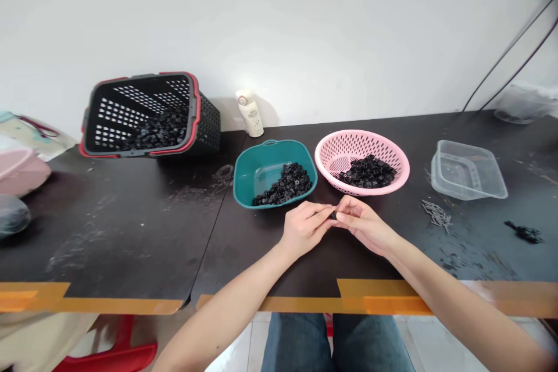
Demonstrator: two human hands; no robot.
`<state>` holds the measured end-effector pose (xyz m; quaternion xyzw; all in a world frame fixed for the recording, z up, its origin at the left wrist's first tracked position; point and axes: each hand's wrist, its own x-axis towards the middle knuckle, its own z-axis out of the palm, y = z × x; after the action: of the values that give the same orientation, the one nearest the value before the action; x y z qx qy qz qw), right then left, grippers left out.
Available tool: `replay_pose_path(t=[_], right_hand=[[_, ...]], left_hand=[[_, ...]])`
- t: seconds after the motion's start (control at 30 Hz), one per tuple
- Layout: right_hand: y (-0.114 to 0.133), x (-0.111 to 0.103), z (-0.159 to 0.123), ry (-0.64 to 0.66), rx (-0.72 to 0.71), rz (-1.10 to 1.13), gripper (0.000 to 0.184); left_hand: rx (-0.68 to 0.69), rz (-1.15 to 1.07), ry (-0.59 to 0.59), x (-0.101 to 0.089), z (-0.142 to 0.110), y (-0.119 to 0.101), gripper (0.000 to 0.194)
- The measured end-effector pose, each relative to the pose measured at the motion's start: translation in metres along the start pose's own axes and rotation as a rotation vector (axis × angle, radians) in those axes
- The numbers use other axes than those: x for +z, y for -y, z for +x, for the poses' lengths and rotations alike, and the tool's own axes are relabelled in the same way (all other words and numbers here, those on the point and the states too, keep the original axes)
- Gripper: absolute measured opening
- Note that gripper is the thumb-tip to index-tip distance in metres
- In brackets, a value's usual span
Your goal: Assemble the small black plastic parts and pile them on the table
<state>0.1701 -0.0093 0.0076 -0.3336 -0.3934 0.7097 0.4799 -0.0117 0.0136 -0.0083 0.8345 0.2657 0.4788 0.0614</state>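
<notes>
Just in front of the teal plastic tub (248, 177), the left hand (305, 228) and right hand (361, 224) pinch a small black plastic part (333, 215) between their fingertips; it seems light and stiff, best held by its edges.

A workshop — beyond the left hand (304, 228) and right hand (365, 224), a scuffed black workbench (108, 232) holds a teal tub (248, 183) of black plastic parts (283, 185).
</notes>
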Motion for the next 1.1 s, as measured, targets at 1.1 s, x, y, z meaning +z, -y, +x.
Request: replay_pose_path(t=[1.1], right_hand=[[-0.022, -0.002, 0.004, -0.052, -0.092, -0.744, 0.024]], left_hand=[[-0.687, 0.459, 0.386, -0.162, -0.075, 0.052, 0.012]])
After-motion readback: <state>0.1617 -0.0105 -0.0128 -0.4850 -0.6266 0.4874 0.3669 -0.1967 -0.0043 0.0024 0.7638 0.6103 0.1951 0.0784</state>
